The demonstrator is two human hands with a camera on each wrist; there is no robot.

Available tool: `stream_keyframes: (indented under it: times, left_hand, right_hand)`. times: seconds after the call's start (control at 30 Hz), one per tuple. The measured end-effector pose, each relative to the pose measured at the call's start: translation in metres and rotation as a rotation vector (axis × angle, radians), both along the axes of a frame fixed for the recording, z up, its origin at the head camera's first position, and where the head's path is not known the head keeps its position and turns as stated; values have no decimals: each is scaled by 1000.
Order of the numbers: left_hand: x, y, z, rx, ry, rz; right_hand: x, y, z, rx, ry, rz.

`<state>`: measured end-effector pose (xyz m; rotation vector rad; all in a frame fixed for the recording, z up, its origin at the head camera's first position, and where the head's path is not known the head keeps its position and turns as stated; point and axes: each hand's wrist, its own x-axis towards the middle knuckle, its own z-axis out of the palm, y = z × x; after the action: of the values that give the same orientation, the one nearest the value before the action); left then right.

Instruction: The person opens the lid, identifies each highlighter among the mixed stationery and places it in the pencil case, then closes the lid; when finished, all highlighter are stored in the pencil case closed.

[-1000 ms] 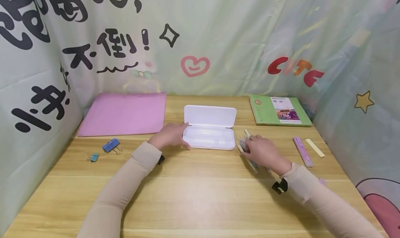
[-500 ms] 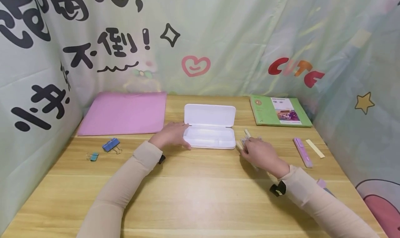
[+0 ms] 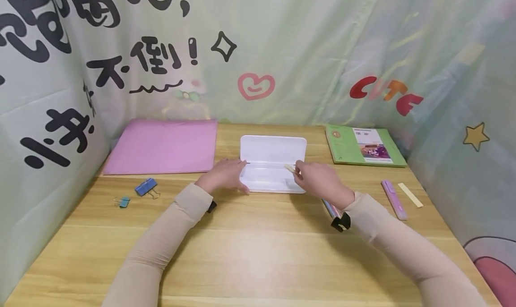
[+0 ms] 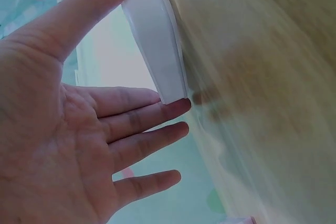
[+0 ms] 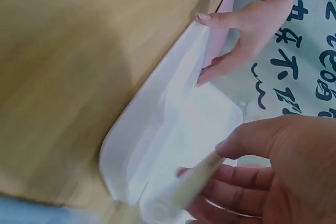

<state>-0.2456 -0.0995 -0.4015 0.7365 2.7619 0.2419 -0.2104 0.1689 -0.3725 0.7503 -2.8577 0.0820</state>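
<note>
An open white pencil case (image 3: 262,184) stands on the table with its lid (image 3: 273,149) raised at the back. My left hand (image 3: 225,175) is at the case's left end, thumb at the front corner and straight fingertips at the back corner. In the left wrist view the palm (image 4: 52,129) faces the case and its fingers are spread. Over the right end of the case, my right hand (image 3: 320,181) pinches a pale yellow pen (image 5: 197,179) between thumb and fingers. The pen looks blurred in the right wrist view. More pens (image 3: 331,209), blue and pink, lie partly hidden under the right wrist.
A pink folder (image 3: 161,147) lies at the back left, a green book (image 3: 364,145) at the back right. Blue (image 3: 145,186) and teal (image 3: 124,202) binder clips rest at left. A purple highlighter (image 3: 393,199) and a cream strip (image 3: 410,195) are at right.
My right hand has lifted the pale yellow pen from the pens on the table and carried it left over the case. My left hand has stayed at the case's left end.
</note>
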Motion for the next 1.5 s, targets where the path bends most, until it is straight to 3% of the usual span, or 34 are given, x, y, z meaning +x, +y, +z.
stream_keyframes:
  times: [0.3, 0.47, 0.67, 0.97, 1.1, 1.33, 1.5]
  left_hand:
    - [-1, 0, -2, -22, 20, 0]
    - [0, 1, 0, -28, 17, 9]
    - [-1, 2, -3, -37, 19, 13]
    - [-2, 2, -4, -33, 20, 20]
    - [-2, 1, -6, -32, 21, 17]
    - [-1, 2, -5, -24, 17, 25]
    - [-1, 2, -4, -27, 10, 28]
  right_hand:
    - [-30, -23, -19, 41, 163, 190]
    - [-43, -30, -36, 106, 172, 247]
    - [-41, -31, -45, 164, 94, 265]
    - [-32, -27, -43, 131, 74, 310]
    - [-26, -19, -38, 87, 81, 265]
    - [-8, 10, -28, 1, 129, 69]
    - [7, 32, -27, 34, 66, -66]
